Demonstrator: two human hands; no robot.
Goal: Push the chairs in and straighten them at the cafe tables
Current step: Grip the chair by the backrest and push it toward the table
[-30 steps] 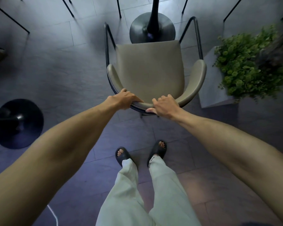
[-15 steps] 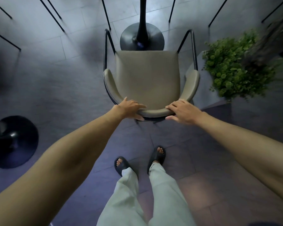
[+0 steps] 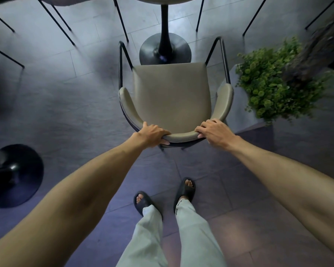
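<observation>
Both hands, left (image 3: 152,134) and right (image 3: 213,132), grip the beige padded black-framed chair (image 3: 172,97) backrest to steer it squarely toward the black round pedestal table base (image 3: 165,50).

The left hand (image 3: 152,132) and right hand (image 3: 214,132) grip the curved back rim of a beige chair (image 3: 172,97), left fingers (image 3: 164,143) curled under the rim. The seat's far edge lies just before the black base (image 3: 165,50) of a bench. A green plant (image 3: 274,83) stands just right of the chair. Another black base (image 3: 14,176) sits near left on the tiled floor (image 3: 75,112). Two sandalled feet (image 3: 185,189) stand near the chair.
</observation>
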